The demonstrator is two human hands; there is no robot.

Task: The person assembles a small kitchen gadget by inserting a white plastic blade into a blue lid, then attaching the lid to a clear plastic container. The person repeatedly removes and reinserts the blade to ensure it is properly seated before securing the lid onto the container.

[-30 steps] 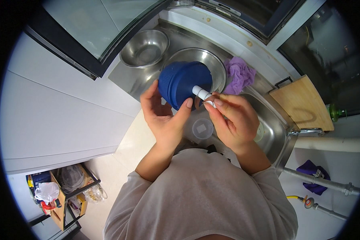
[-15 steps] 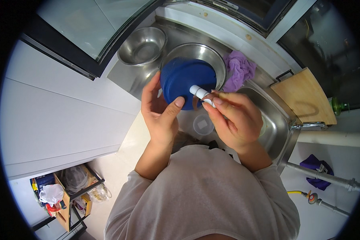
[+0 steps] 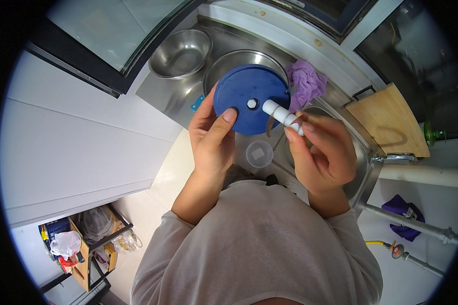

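Observation:
My left hand (image 3: 212, 138) grips a round blue disc-shaped lid (image 3: 247, 84) by its left edge, thumb on the face and fingers behind it. A small white hexagonal stub (image 3: 252, 103) stands at the disc's centre. In my right hand (image 3: 324, 150), pinched between thumb and fingers, is a white cylindrical handle (image 3: 280, 112) with a brown curved strip (image 3: 269, 126) hanging from it. The handle's far end is just right of the stub and apart from it. Below the disc sits a small clear round container (image 3: 259, 154) with a pale square inside.
Two steel bowls stand on the metal counter, one at the left (image 3: 181, 55) and one behind the disc (image 3: 231, 60). A purple cloth (image 3: 308, 84) lies beside them. Rightward are the sink (image 3: 359, 152), faucet (image 3: 398, 158) and a wooden board (image 3: 389, 119). A dark-framed window panel (image 3: 122, 56) juts in at upper left.
The white handle has moved right, away from the disc's centre, and the hexagonal stub now shows. The blue disc has turned to face me more, shifting slightly right with my left hand.

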